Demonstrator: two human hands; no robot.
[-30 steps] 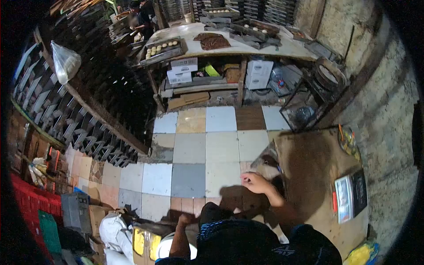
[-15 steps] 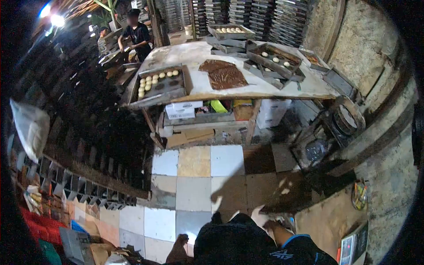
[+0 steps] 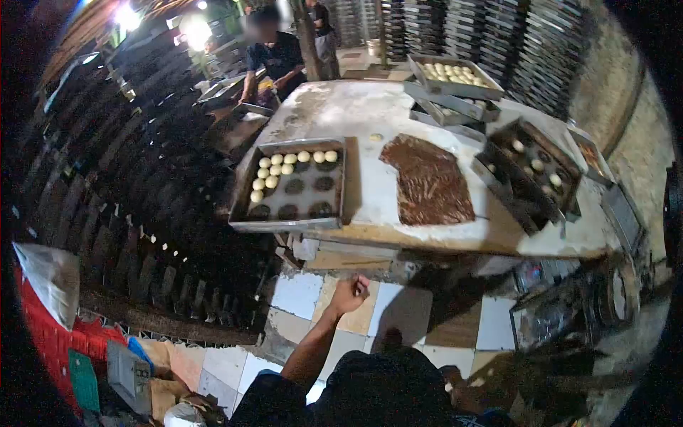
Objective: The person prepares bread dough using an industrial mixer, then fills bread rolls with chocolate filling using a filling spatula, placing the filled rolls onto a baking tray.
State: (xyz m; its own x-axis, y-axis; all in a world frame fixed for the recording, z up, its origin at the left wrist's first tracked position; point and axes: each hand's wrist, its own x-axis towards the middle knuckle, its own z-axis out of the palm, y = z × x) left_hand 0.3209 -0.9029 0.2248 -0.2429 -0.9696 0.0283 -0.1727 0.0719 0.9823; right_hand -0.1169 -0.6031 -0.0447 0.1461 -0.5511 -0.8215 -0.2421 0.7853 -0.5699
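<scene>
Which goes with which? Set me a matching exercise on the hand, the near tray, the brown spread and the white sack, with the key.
1 left hand
2 near tray
3 brown spread
4 white sack

a middle of the table
b far left, beside the dark racks
c table's near left corner
d fingers curled, above the floor tiles

Pairs: 1-d, 2-c, 3-a, 4-b

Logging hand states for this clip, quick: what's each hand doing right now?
Left hand: curled into a loose fist in front of the table edge; whether it holds anything cannot be told.
Right hand: not in view.
</scene>
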